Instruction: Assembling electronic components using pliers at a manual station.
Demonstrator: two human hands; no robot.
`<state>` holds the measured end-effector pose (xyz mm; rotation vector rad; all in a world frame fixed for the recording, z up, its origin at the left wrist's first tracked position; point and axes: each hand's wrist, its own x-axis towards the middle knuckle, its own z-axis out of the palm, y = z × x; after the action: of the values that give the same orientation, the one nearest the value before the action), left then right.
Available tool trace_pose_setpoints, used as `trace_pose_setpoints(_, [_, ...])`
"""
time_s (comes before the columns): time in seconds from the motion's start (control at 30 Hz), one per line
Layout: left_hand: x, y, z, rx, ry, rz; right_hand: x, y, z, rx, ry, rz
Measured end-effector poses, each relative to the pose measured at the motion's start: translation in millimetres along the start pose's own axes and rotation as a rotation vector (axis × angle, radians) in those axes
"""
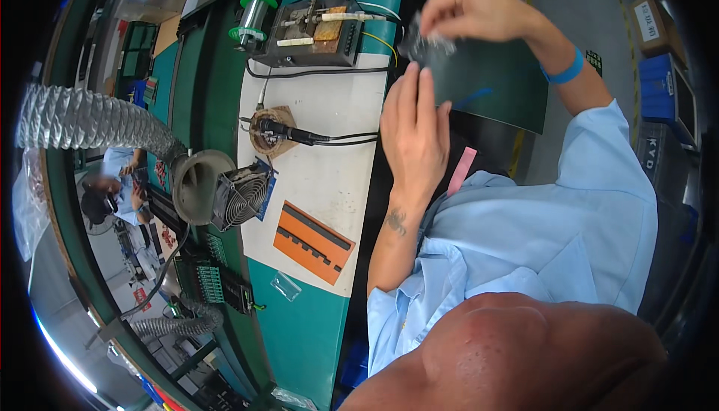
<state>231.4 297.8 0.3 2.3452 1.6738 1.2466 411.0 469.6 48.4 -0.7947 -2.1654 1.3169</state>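
Observation:
My right hand (479, 10) is at the top of the head view, thumb and fingers pinched on a crinkled clear plastic bag (433, 44). What the bag contains is too blurred to make out. A blue band (563, 67) circles my right wrist. Below the bag is my left hand (416, 130), fingers stretched out side by side and thumb apart. Its fingertips reach the bag's lower edge; whether they touch it, I cannot tell. Behind the hands lies a dark green flat surface (517, 85), with a thin blue strip (473, 97) beside the left hand.
A soldering iron (288, 130) rests in a round holder on the white worktop (329, 164). Nearby are a solder spool (253, 25) on a dark box (318, 33), a fan (243, 195), a silver duct (97, 119), an orange slotted plate (313, 242) and a small clear bag (285, 286). A co-worker (112, 186) sits beyond.

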Motion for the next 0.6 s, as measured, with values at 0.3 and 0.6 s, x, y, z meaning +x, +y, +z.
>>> trace_pose_setpoints(0.3, [-101, -32, -79, 0.235, 0.271, -0.209, 165, 94, -80, -0.503, 0.119, -0.632])
trace_pose_setpoints(0.6, [-158, -60, -88, 0.472, 0.387, -0.487, 245, 91, -10, -0.347, -0.254, -0.261])
